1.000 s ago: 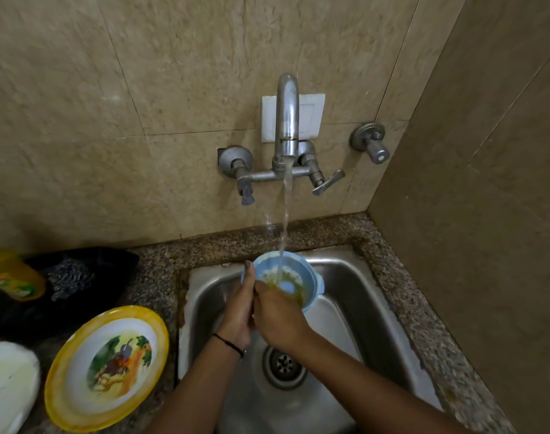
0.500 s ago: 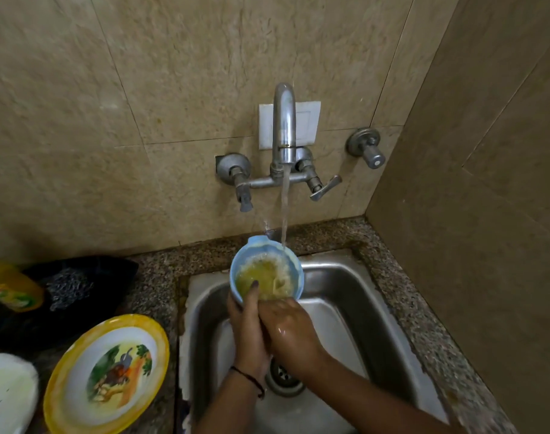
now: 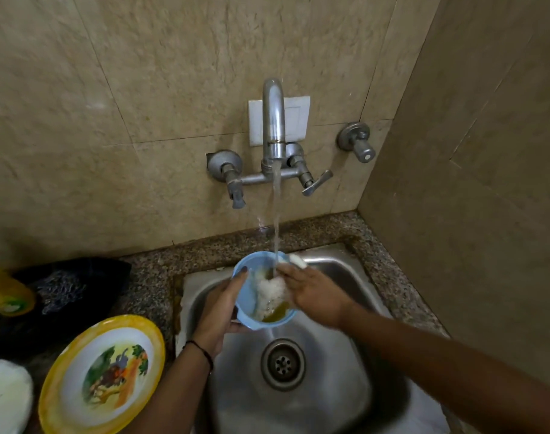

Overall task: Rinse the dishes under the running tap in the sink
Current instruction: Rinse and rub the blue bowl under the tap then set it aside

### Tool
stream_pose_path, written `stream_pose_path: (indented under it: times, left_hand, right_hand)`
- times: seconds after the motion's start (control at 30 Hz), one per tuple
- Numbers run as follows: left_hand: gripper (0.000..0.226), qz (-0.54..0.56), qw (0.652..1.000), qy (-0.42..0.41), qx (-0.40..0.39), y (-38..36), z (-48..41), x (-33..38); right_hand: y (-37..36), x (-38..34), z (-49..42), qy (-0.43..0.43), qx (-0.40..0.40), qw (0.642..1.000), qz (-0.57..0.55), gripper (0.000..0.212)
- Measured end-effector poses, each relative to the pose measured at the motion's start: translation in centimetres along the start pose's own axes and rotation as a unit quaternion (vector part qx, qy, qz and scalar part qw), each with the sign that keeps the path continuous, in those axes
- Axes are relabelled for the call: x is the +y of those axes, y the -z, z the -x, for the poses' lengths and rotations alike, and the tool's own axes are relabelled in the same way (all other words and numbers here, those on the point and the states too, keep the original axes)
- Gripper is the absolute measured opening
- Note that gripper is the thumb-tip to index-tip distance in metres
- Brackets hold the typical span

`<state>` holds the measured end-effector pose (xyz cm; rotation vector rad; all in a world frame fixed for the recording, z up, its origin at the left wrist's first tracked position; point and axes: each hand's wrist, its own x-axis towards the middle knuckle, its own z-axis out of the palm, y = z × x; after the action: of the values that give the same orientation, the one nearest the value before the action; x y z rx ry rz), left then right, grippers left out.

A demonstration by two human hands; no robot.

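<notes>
A light blue bowl (image 3: 248, 291) is held over the steel sink (image 3: 336, 274), tilted toward me, with foamy yellowish water inside. My left hand (image 3: 219, 311) grips its left rim, thumb inside the bowl. My right hand (image 3: 314, 296) reaches into the bowl from the right, its fingers in the foamy water; their tips are hidden. The stream from the wall tap (image 3: 273, 126) falls into the bowl beside my right hand's fingers. A yellow-rimmed plate (image 3: 104, 374) with a cartoon picture lies on the counter at the left.
A white dish (image 3: 4, 396) lies at the lower left edge. A black bag (image 3: 67, 289) and a yellow packet (image 3: 7, 297) sit behind the plates. The drain (image 3: 283, 364) is in the sink's middle. A tiled wall closes the right side.
The bowl has tipped toward me and dropped a little. My right hand moved from the bowl's near rim to its right side and now reaches inside, under the stream.
</notes>
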<state>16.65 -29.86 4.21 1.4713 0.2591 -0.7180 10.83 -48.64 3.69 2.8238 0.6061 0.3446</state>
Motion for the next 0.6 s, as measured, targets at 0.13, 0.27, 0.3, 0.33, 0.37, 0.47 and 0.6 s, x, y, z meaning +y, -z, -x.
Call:
stream_pose_path:
  times: [0.13, 0.27, 0.3, 0.33, 0.37, 0.47, 0.6]
  left_hand:
    - [0.05, 0.041, 0.998, 0.009, 0.035, -0.8, -0.4, -2.2]
    - [0.071, 0.098, 0.993, 0.014, 0.061, -1.9, 0.3, -3.4]
    - [0.065, 0.093, 0.994, 0.019, 0.061, -1.6, 0.4, -3.2]
    - [0.057, 0.08, 0.995, 0.021, 0.06, -1.1, 0.2, -2.8]
    - [0.052, 0.069, 0.996, 0.027, 0.051, -0.4, 0.0, -2.4]
    - [0.078, 0.023, 0.998, 0.065, 0.002, 1.5, -0.7, -1.8]
    - [0.097, -0.04, 0.995, 0.083, -0.048, 1.4, -0.6, -1.5]
  right_hand:
    - [1.0, -9.1, 0.2, -0.207, 0.014, 0.955, -0.213, 0.032]
    - [3.0, -11.6, -1.0, -0.273, 0.021, 0.855, -0.44, 0.044]
    - [2.9, -11.3, -0.3, -0.243, 0.019, 0.867, -0.434, 0.049]
    - [2.2, -10.6, 0.7, -0.187, 0.007, 0.896, -0.404, 0.056]
    - [1.5, -9.3, 1.9, -0.11, -0.004, 0.929, -0.354, 0.062]
    - [0.3, -3.0, 3.9, 0.071, -0.026, 0.978, -0.193, 0.04]
    - [1.8, 3.7, 1.1, 0.171, -0.07, 0.982, -0.022, 0.033]
